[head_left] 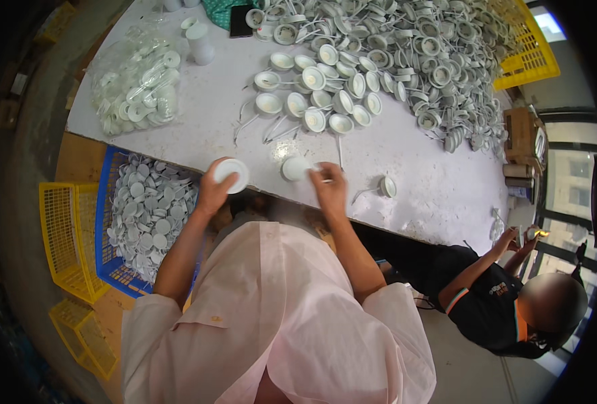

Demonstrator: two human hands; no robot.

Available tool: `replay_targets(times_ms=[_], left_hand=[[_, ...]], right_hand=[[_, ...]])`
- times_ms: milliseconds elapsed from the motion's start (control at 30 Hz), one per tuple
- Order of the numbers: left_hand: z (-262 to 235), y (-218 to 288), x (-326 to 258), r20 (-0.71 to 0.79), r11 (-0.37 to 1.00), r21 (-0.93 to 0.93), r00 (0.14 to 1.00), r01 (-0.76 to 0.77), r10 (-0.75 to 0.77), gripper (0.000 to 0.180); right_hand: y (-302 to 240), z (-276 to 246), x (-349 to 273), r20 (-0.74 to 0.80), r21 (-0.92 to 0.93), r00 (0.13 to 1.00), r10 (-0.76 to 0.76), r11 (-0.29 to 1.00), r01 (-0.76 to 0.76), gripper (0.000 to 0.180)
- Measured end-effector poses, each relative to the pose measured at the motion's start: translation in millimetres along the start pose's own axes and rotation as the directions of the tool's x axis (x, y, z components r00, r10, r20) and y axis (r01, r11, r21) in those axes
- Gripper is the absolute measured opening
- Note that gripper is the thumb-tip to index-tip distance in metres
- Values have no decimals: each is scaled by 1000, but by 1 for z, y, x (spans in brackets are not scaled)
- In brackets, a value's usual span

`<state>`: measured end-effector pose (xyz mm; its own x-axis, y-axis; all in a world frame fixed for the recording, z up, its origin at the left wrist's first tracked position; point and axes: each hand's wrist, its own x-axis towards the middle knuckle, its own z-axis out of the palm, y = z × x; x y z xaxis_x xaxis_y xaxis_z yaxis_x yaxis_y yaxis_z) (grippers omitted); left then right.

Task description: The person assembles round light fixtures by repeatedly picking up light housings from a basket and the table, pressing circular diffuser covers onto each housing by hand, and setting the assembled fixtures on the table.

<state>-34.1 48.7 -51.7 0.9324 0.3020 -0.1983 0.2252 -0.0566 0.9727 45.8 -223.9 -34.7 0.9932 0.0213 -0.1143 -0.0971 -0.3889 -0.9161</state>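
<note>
My left hand (pixel 212 192) grips a round white plastic lamp cover (pixel 238 176), with the thumb lying across its face, just off the table's front edge. To its right, my right hand (pixel 330 186) has its fingers pinched at the edge of a second white disc (pixel 295 168), somewhat blurred, low over the tabletop. A single white lamp cup with a wire (pixel 387 186) lies right of that hand. Beyond both hands, several white lamp cups with wires (pixel 314 120) stand in loose rows, most with the hollow side up.
A large heap of lamp cups (pixel 426 60) covers the table's far right, beside a yellow crate (pixel 531 50). A clear bag of white covers (pixel 140 94) sits far left. Left of me, a blue crate (pixel 103 222) holds many discs. A co-worker (pixel 494 289) sits at right.
</note>
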Motion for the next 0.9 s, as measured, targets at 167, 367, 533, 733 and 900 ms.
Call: replay_targets(times_ms=[167, 367, 533, 733, 900], left_hand=[[-76, -43, -29, -131, 938, -194, 940, 288, -316, 40], [-176, -123, -63, -235, 933, -187, 908, 307, -346, 47], [-275, -196, -123, -552, 842, -242, 645, 482, -528, 56], [-379, -275, -197, -754, 795, -103, 474, 598, -454, 52], [-405, -297, -200, -854, 751, 274, 511, 601, -97, 51]], right_hand=[[84, -115, 27, -425, -766, 743, -518, 643, 10, 67], [156, -158, 39, -567, -371, 816, 112, 850, -374, 84], [131, -130, 24, -481, -387, 877, -23, 902, -189, 79], [107, -88, 29, -426, -432, 905, -8, 880, -196, 80], [119, -80, 35, -375, -439, 927, -14, 884, -164, 83]])
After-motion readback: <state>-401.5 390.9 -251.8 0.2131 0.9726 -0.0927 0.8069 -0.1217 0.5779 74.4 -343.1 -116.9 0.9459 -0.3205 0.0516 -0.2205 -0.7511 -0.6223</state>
